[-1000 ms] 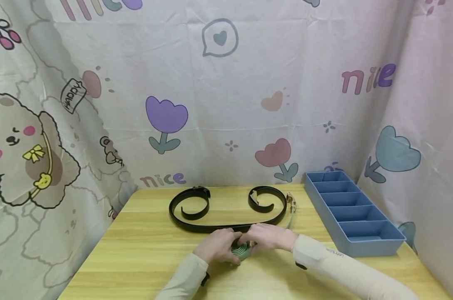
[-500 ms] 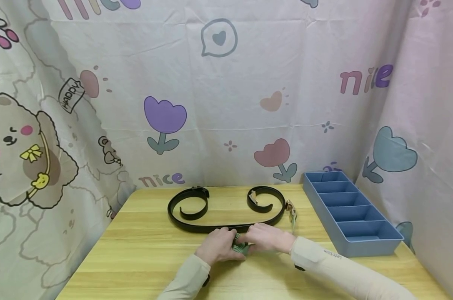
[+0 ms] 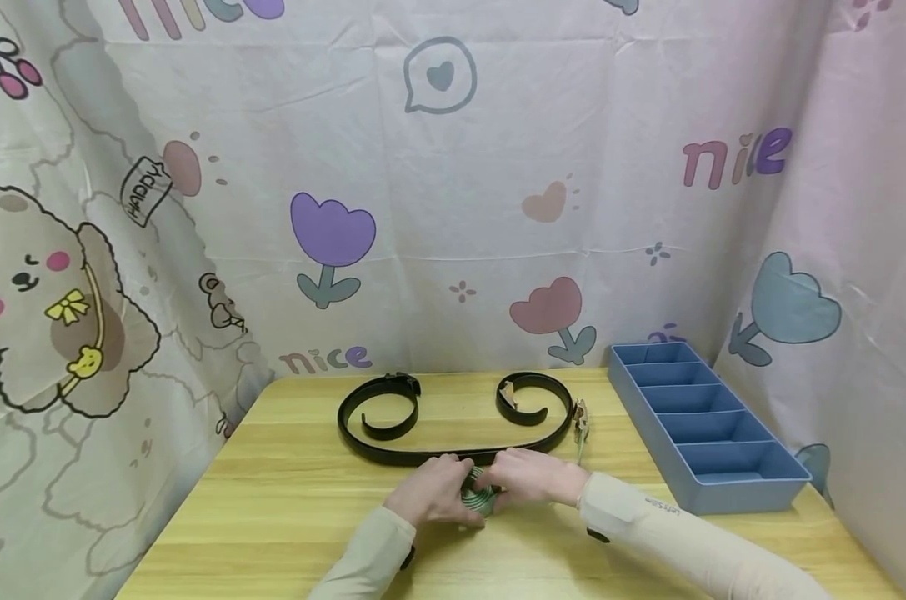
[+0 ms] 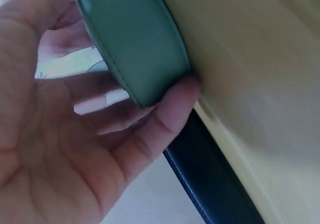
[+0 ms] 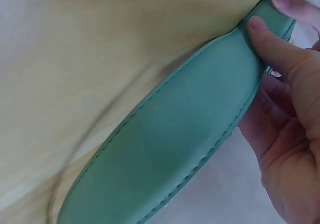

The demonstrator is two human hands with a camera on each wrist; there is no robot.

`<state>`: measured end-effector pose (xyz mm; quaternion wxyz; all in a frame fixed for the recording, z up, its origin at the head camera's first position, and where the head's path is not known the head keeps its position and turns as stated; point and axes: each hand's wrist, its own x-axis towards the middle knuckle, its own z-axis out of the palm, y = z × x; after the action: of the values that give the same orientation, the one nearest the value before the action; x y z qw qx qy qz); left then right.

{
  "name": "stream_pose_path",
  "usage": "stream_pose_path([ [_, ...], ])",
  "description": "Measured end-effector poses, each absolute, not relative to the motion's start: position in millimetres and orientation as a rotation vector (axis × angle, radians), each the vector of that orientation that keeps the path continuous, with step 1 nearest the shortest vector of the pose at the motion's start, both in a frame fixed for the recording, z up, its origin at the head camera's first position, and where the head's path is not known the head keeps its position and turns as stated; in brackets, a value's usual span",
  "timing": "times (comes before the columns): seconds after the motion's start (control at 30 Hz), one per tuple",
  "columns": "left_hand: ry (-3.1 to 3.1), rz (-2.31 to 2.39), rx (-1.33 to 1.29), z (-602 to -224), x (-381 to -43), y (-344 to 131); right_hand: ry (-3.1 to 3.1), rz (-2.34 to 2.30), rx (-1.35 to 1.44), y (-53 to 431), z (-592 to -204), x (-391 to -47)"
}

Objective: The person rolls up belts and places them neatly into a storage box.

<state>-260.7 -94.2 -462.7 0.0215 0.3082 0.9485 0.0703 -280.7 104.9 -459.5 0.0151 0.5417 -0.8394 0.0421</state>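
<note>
Here's the left hand (image 3: 433, 492) curled round the coiled end of the green belt (image 4: 140, 44), right hand (image 3: 535, 477) pinching its strap, belt on edge mid-table (image 3: 287, 500), loose length pointing rightward, then back to a metal buckle (image 3: 582, 419) beside the black belt (image 3: 415, 458).

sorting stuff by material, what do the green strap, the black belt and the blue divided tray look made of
Green strap: seemingly leather or imitation leather, smooth, soft sheen; stitching runs along both edges.
Black belt: probably similar, smooth, slightly glossy, with stitching along one visible edge.
Blue divided tray: likely plastic, matte, judging by its even colour and thin walls.
</note>
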Motion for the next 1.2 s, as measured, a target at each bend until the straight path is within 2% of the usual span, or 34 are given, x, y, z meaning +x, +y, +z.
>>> stream_pose_path([
  [1.2, 3.036, 0.257, 0.984, -466, -256, -87, -2.600, 0.154, 1.622, 108, -470, -283],
])
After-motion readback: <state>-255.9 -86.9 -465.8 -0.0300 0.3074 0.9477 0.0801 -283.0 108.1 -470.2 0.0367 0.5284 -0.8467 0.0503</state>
